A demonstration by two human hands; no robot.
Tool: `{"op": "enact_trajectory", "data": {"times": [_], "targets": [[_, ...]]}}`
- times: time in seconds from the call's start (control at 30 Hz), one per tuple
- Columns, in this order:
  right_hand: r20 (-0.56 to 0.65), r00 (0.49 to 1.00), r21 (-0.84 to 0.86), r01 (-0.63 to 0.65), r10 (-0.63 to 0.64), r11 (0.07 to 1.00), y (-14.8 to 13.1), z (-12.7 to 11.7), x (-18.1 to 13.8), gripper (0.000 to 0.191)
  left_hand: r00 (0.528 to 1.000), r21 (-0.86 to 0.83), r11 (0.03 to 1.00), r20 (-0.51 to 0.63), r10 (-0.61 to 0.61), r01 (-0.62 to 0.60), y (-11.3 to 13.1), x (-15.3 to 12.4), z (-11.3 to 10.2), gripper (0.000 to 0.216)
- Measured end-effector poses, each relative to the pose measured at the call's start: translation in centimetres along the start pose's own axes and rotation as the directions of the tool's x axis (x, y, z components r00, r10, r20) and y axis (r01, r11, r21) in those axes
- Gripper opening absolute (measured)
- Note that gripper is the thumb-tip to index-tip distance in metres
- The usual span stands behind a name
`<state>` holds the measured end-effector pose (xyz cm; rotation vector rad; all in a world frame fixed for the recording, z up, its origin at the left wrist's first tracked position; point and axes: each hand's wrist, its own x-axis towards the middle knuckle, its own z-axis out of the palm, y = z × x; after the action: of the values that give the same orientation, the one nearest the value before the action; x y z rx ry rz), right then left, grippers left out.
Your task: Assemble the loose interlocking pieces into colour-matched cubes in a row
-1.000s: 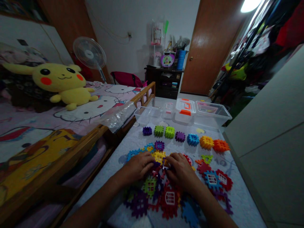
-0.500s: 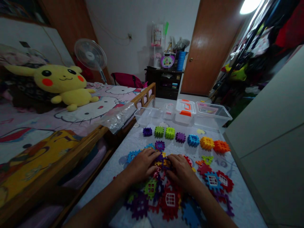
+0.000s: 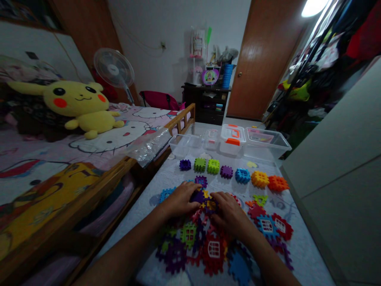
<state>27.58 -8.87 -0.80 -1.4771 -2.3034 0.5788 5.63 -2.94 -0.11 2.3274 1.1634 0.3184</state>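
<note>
Holding one flat, dark purple plastic piece (image 3: 196, 196): left hand (image 3: 180, 198), thumb and fingers seemingly pinching it. Location: beyond the red toothed plastic panel with white window (image 3: 213, 249). Right hand (image 3: 228, 207): beyond and right of the red panel, fingers curled; grip cannot be told. Step in hand, as judged: handling the purple piece; next move calls for steady fingertips. Appearance: plain face, outline partly finger-covered, edge detail unclear. Left of the red panel: light-green toothed plastic window panel (image 3: 188, 235). Farther beyond it: seven multicoloured toothed plastic blocks (image 3: 213, 166), in a row; clear orange-clasped plastic box (image 3: 233, 147).
</note>
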Motion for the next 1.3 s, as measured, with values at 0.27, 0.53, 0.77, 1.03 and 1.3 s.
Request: {"op": "enact_trajectory", "data": {"times": [0.27,0.53,0.77,1.03,1.3], "targets": [[-0.051,0.999,0.069,-0.016,0.019,0.998,0.0,1.2,0.1,0.058,0.992,-0.054,0.998,-0.126,0.021,-0.028,0.5,0.0,-0.9,0.053],[-0.174,0.983,0.185,-0.018,0.051,0.983,1.0,-1.3,-0.2,0.046,0.995,0.032,0.995,-0.024,0.095,-0.094,2.3,-0.2,-0.2,0.059],[-0.2,0.972,0.089,-0.111,0.127,0.99,2.1,-6.6,-2.3,0.037,0.988,0.209,0.969,0.109,0.111,-0.132,3.9,0.6,0.5,0.046],[-0.174,0.978,-0.131,-0.14,0.117,0.981,5.3,-3.6,-4.7,0.033,0.991,0.281,0.954,0.113,0.074,-0.104,4.1,1.0,0.9,0.042],[-0.34,0.933,-0.133,-0.17,0.116,0.976,7.6,-1.8,-4.2,0.032,0.995,0.209,0.974,0.046,0.083,-0.091,3.7,1.2,1.0,0.044]]}}
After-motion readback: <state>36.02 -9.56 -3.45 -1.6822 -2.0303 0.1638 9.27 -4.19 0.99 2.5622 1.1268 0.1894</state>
